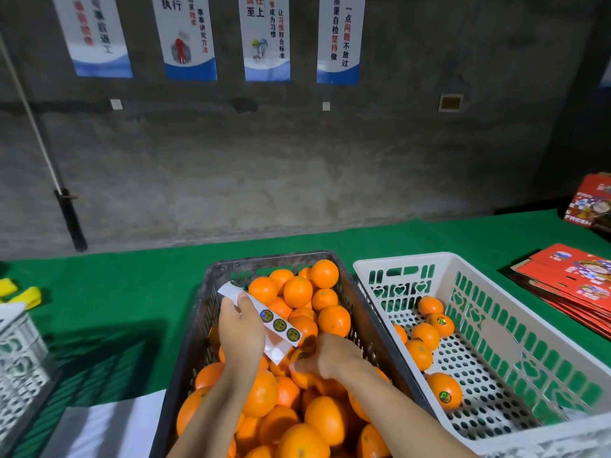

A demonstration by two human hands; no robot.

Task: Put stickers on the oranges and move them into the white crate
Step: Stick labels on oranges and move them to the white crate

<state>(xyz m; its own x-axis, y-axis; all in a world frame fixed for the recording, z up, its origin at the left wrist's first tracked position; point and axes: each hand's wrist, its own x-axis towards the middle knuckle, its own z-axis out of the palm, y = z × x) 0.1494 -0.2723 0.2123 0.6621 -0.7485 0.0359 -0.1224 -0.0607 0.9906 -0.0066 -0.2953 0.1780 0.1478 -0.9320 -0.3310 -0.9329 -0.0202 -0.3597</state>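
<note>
At the lower centre of the frame stands a dark grey slotted plastic crate [198, 328] heaped with round orange-skinned oranges [297, 290]. Over it, the left hand [239, 328] grips a white paper sticker strip [264, 320] — its fingers [243, 300] are curled round the strip's upper end, and three round dark-and-gold stickers [279, 324] show in a row on the backing. The right hand [330, 355] sits just right of the strip's lower end, its fingers [302, 365] pressed together on an orange [299, 357] at the top of the heap; a round sticker lies on that orange right at the fingertips, but whether the fingers pinch it or press it down cannot be told.

To the right, touching the dark crate, is a white perforated plastic crate [406, 259] holding several oranges on its floor — two of them, at least, bear a sticker [444, 396]. Both crates rest on a table covered with green cloth [139, 292]. At the right edge lies a stack of flat red printed cartons [568, 282]; at the left edge, two yellow objects [28, 295] and part of another white crate [20, 358].
</note>
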